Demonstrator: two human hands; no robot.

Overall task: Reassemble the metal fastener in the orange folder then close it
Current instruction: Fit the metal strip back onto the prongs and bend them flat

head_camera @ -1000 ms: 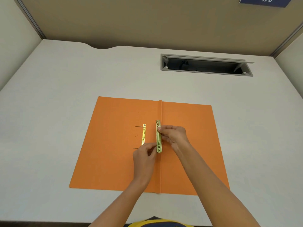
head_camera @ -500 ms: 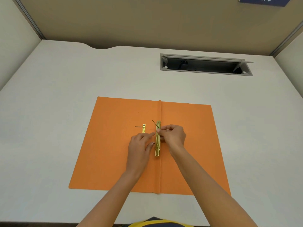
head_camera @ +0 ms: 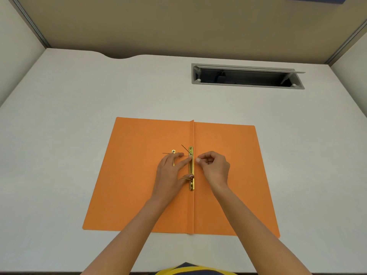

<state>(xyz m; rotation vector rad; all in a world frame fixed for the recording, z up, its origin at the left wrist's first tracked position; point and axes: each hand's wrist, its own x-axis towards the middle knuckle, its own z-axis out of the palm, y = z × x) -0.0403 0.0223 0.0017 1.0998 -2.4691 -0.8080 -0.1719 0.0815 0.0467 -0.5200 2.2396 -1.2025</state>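
The orange folder (head_camera: pixel 139 185) lies open and flat on the desk. A gold metal fastener bar (head_camera: pixel 191 169) lies along the folder's centre fold, with thin prongs sticking up near its top and lower part. My left hand (head_camera: pixel 170 171) rests flat beside it, with a finger and the thumb pressing on the bar. A second gold fastener strip (head_camera: pixel 173 151) lies on the left flap, mostly hidden under my left hand. My right hand (head_camera: pixel 213 167) is curled, its fingertips pinching at the bar's right edge.
The white desk (head_camera: pixel 69 116) has a grey cable slot (head_camera: pixel 246 76) with a raised lid at the back right. Partition walls enclose the desk on the left, the back and the right.
The fastener bar has come down flat onto the centre fold. My left hand has shifted up and spread over the left strip and the bar. My right hand has stayed at the bar's right edge.
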